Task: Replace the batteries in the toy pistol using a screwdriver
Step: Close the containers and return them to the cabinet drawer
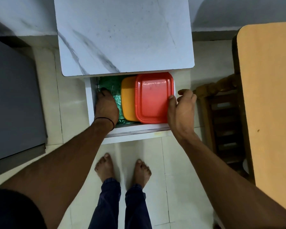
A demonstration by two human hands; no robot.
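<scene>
An open drawer (89, 103) holds a crumpled green plastic bag (111, 82), an orange box (128, 100) and a red lidded box (153, 98). My left hand (106, 106) reaches into the drawer's far left corner. Its fingers curl over a dark object with a thin metal shaft, apparently a screwdriver (112, 89), which is mostly hidden. My right hand (180, 109) grips the red box's right edge, thumb on the lid and fingers down its side. No toy pistol or batteries are in sight.
The drawer sticks out from under a white marble-patterned table top (122, 35). A wooden chair (221, 116) and an orange-topped table (271, 104) stand to the right, a grey cabinet (13, 100) to the left. My bare feet (122, 169) are on the tiled floor.
</scene>
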